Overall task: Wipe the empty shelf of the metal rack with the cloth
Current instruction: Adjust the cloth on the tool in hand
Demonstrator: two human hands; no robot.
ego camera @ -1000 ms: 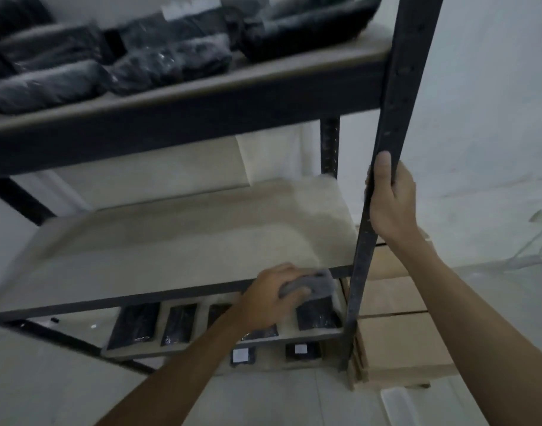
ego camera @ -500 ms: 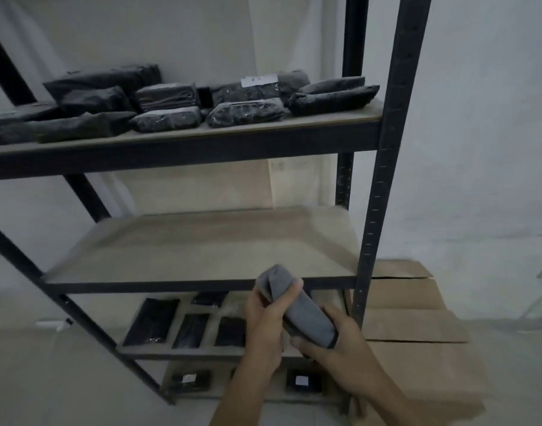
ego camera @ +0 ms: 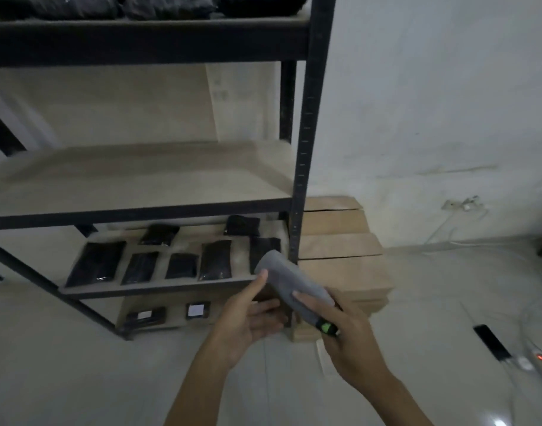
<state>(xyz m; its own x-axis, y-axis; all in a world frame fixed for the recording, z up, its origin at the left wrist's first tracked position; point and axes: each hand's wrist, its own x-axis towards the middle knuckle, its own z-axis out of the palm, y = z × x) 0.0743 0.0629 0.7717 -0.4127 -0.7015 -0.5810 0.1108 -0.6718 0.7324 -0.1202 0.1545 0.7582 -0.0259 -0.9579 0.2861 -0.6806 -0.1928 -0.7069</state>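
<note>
Moved since half a second ago: folded grey cloth [ego camera: 289, 279], lowered below the empty shelf [ego camera: 134, 176] (metal rack [ego camera: 306, 142] behind); right hand [ego camera: 346, 336] fingers curled round cloth; left hand [ego camera: 248, 318] fingers straight, thumb touching cloth's upper end.

The room is dim and greyish, with flat, soft light and weak shadows. A bright glare spot sits on the floor [ego camera: 499, 421], far below the rack [ego camera: 306, 149]. The rack's posts bow from wide-angle distortion. The picture is soft and slightly blurred throughout.
</note>
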